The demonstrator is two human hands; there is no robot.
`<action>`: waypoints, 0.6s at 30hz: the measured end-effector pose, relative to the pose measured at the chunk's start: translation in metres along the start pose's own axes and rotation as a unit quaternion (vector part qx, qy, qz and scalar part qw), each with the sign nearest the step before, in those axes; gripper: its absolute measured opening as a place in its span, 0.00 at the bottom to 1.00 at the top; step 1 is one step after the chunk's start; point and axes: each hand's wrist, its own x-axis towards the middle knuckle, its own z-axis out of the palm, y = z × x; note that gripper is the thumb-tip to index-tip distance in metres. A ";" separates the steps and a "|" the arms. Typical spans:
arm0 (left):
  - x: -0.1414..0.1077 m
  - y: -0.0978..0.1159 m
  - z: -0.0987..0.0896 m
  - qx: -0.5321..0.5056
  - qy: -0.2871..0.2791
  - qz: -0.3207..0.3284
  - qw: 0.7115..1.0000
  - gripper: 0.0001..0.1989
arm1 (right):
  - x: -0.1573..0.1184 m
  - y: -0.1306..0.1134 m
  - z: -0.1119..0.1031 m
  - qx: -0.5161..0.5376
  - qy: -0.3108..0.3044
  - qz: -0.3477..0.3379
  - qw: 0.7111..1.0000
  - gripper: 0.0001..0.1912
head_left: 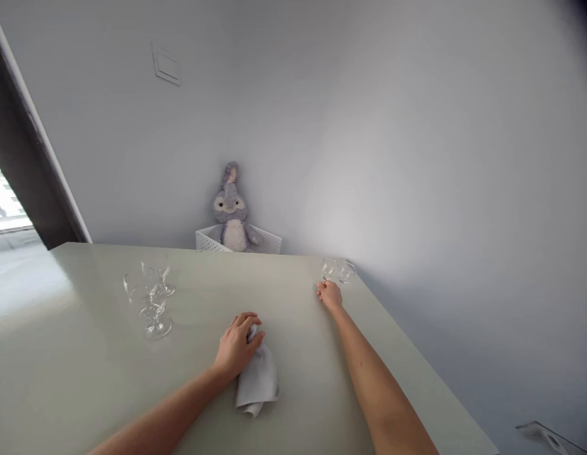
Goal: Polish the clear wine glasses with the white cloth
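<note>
My left hand (239, 346) is curled over a light grey cloth (259, 382), which bunches between the thumb and fingers and hangs in folds on the table toward me. My right hand (330, 294) reaches to the far right corner, its fingers pinched at the stem of a clear stemmed glass (328, 268). The fingers partly hide that glass's stem and foot. A second clear glass (347, 272) stands close on its right. Several more stemmed glasses (153, 303) are grouped at the left, overlapping in view, apart from both hands.
The pale glossy table (203, 284) has its right edge close to the wall. Behind its far edge, a grey plush toy (234, 234) sits in a white perforated basket (269, 242). A wall switch (167, 66) is above, and a dark frame (30, 139) stands at left.
</note>
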 end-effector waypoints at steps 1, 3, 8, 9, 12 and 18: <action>0.000 0.000 0.000 -0.002 0.000 0.000 1.000 0.08 | -0.002 0.001 0.000 0.011 0.005 -0.002 1.000 0.16; -0.001 0.001 0.000 -0.008 0.004 0.002 1.000 0.08 | -0.008 0.004 -0.001 0.037 0.018 -0.007 0.999 0.15; -0.003 0.004 -0.004 -0.074 0.045 0.011 0.996 0.13 | -0.036 0.009 0.000 0.111 0.049 -0.029 0.992 0.10; -0.004 0.006 -0.006 -0.095 0.062 0.022 0.993 0.14 | -0.045 0.008 0.002 0.123 0.038 -0.037 0.991 0.10; -0.006 0.013 -0.015 -0.153 0.131 0.052 0.978 0.11 | -0.076 -0.001 0.016 0.144 -0.050 -0.069 0.986 0.10; -0.021 0.032 -0.035 -0.267 0.177 -0.035 0.947 0.09 | -0.145 -0.036 0.055 0.131 -0.263 -0.156 0.943 0.23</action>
